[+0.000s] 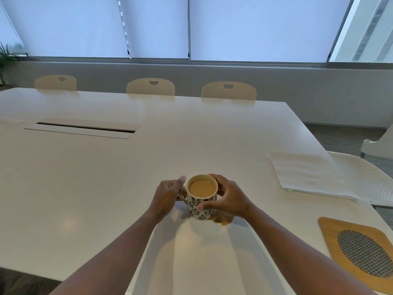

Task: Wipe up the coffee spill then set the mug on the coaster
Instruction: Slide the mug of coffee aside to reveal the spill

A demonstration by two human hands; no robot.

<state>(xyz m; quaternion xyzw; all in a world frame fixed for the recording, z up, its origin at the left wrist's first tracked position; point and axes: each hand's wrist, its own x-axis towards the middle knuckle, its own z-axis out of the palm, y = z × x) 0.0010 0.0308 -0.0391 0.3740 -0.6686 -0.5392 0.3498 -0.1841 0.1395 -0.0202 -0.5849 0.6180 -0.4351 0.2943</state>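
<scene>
The right hand (227, 196) wraps the mug (202, 202), its fingers (214, 178) and thumb covering the mug's right wall, so the leaf pattern there is unseen. The left hand (168, 195) hides most of the handle behind its fingers; whether they pass through the loop cannot be told. Just below the right thumb, the coffee spill (223, 220) shows only in part, the rest lying under the mug and wrist. Well right of the fingers, the coaster (331, 235) is cut by the picture's edge, as is the cloth (304, 173)
</scene>
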